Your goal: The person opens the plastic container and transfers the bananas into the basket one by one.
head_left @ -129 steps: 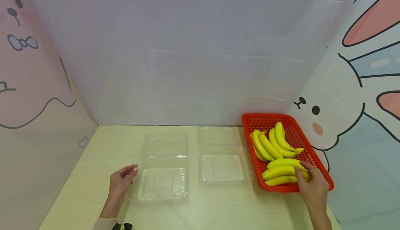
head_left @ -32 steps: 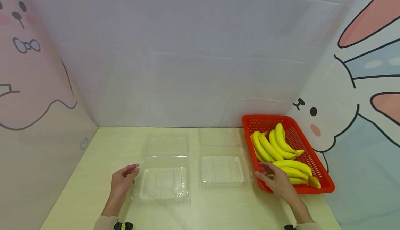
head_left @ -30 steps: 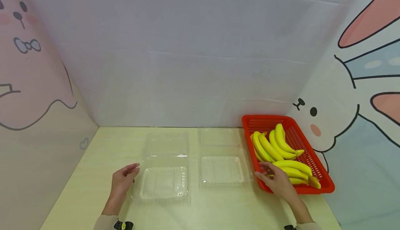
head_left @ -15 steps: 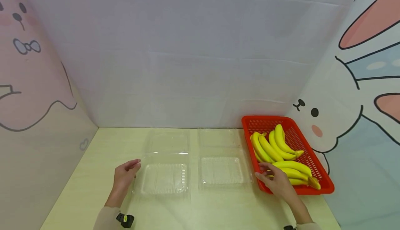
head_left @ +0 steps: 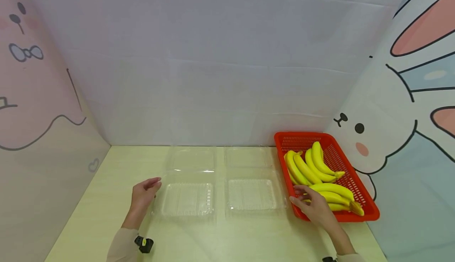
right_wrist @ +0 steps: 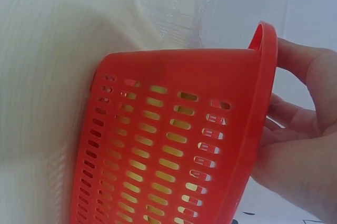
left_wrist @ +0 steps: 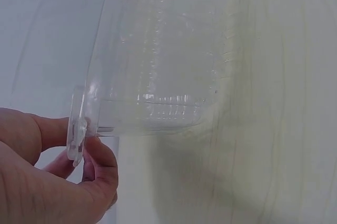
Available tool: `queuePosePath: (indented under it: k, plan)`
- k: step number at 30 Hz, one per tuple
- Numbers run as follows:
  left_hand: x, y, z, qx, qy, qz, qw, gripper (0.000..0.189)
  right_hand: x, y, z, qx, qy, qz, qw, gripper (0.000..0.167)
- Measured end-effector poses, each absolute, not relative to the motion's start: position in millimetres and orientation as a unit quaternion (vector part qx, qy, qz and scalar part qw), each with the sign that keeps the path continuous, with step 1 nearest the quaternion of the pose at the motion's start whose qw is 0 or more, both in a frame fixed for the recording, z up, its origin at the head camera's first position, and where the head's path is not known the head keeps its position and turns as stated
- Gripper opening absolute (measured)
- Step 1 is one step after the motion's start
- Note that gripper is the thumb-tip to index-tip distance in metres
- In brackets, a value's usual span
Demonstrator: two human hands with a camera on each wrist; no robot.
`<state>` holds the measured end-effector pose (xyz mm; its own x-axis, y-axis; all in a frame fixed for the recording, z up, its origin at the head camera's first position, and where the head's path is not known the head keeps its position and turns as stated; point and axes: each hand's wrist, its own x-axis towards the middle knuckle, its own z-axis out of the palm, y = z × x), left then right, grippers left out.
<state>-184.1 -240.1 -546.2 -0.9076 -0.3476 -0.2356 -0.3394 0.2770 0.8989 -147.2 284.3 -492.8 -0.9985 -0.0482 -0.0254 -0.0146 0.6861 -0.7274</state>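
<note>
Two open clear plastic clamshell containers lie side by side in the head view. My left hand (head_left: 143, 193) pinches the left container (head_left: 186, 199) by its near-left rim; in the left wrist view, thumb and fingers close on a clear tab of that container (left_wrist: 174, 55). The right container (head_left: 251, 195) lies flat beside it. My right hand (head_left: 313, 204) holds the left rim of the red plastic basket (head_left: 371, 210), thumb at the outer edge and curled fingers over the inside, partly hidden by the rim in the right wrist view. Several yellow bananas (head_left: 335, 191) lie in bunches in it.
The pale wood-look table (head_left: 231, 242) ends at a white cloth backdrop (head_left: 199, 80). Printed cloth walls with cartoon animals stand on the left and right (head_left: 376, 143). The basket sits close to the right wall.
My right hand has gone from the front banana bunch to the basket's left rim, and that bunch has shifted. My left hand has moved the left container slightly farther back over the last second.
</note>
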Motion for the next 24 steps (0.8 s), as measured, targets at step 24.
queuePosePath:
  k: [24]
  plan:
    - [-196,-242,-550,0.193,-0.811,-0.551,0.024,0.042,-149,285,-492,-0.020,0.916,-0.399,0.033,0.042]
